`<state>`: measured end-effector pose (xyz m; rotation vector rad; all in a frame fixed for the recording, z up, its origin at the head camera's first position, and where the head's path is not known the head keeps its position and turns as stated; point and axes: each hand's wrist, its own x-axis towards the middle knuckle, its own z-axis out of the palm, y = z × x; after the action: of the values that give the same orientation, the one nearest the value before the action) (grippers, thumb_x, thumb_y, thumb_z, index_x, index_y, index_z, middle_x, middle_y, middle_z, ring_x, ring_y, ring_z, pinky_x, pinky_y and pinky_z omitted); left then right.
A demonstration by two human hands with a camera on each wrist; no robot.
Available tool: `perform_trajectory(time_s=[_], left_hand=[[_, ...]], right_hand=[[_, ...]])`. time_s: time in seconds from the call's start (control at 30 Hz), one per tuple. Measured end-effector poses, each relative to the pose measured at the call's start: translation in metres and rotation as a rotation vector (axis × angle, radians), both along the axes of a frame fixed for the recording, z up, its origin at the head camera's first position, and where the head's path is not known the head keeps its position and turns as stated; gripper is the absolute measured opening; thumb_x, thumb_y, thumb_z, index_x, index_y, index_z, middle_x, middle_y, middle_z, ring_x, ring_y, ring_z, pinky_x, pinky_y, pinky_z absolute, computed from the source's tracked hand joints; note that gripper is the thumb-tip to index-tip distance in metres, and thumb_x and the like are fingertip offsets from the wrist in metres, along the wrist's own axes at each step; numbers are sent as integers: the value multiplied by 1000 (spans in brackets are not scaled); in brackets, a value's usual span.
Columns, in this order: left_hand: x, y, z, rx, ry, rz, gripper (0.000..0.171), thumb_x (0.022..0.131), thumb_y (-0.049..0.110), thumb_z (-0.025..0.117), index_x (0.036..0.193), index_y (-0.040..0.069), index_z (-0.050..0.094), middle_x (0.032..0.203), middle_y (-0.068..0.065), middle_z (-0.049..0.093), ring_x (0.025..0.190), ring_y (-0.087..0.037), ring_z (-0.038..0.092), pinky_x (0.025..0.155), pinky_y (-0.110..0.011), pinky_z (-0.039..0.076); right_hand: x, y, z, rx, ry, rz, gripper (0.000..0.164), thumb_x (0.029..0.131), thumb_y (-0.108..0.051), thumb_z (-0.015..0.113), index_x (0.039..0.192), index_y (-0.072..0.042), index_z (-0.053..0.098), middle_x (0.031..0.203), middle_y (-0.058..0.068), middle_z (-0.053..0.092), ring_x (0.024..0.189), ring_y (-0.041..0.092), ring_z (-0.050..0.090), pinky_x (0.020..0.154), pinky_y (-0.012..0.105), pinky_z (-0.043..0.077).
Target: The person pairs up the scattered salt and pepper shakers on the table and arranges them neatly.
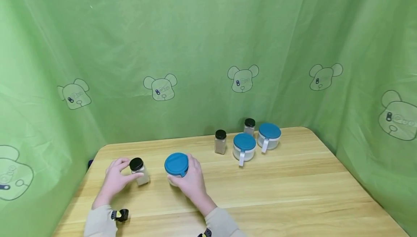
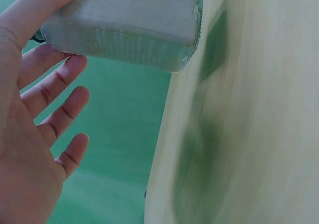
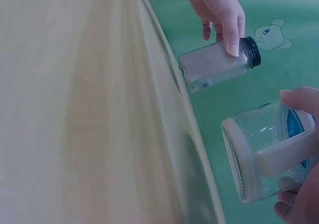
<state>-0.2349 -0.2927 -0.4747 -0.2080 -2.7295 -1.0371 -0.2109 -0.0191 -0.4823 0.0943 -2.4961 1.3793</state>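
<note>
My left hand (image 1: 114, 180) pinches a small square glass spice jar (image 1: 142, 177) with a black lid between thumb and index finger. In the left wrist view the spice jar (image 2: 124, 30) shows pale contents, its base close over the tabletop, while the other fingers spread away below it. To its right, my right hand (image 1: 194, 182) grips a round glass seasoning jar (image 1: 176, 163) by its sides, thumb and fingers around it below the blue lid. The right wrist view shows this seasoning jar's white handle (image 3: 284, 154) and white material in its bottom.
At the back right of the wooden table (image 1: 286, 186) stand two more blue-lidded seasoning jars (image 1: 244, 153) with white handles. Beside them are two black-lidded spice jars (image 1: 220, 145). A green curtain (image 1: 202, 49) with bear faces hangs behind and along both sides.
</note>
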Motion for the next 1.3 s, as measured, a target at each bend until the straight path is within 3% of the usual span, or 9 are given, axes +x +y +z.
perform_trajectory(time_s=[0.27,0.57,0.9,1.3], left_hand=[[2,-8,-1,-6,-52,4,82,74,47,81,130,-7,55,133,-20,52,129,-41,35,106,-66,20],[7,-13,5,-8,-118,14,86,76,48,80,134,-9,51,139,-23,46,133,-45,31,107,-68,20],[7,-21,5,-25,-76,-1,77,76,44,80,129,-7,57,131,-23,53,126,-44,41,105,-66,29],[13,-28,7,-27,-153,-3,88,78,45,78,135,-13,46,144,-32,40,134,-52,30,109,-70,21]], right_hand=[[0,-15,-8,-10,23,-8,94,66,-41,88,140,-3,45,131,15,57,120,32,56,96,50,52],[0,-30,-8,-10,-20,-20,96,64,-42,89,140,-4,45,130,14,57,119,31,57,96,50,52],[1,-51,-4,-11,-16,-51,94,64,-43,87,139,-4,46,130,14,57,120,30,56,97,48,51],[2,-68,-13,-15,-60,-98,97,64,-43,88,140,-4,43,129,15,56,119,31,54,97,51,50]])
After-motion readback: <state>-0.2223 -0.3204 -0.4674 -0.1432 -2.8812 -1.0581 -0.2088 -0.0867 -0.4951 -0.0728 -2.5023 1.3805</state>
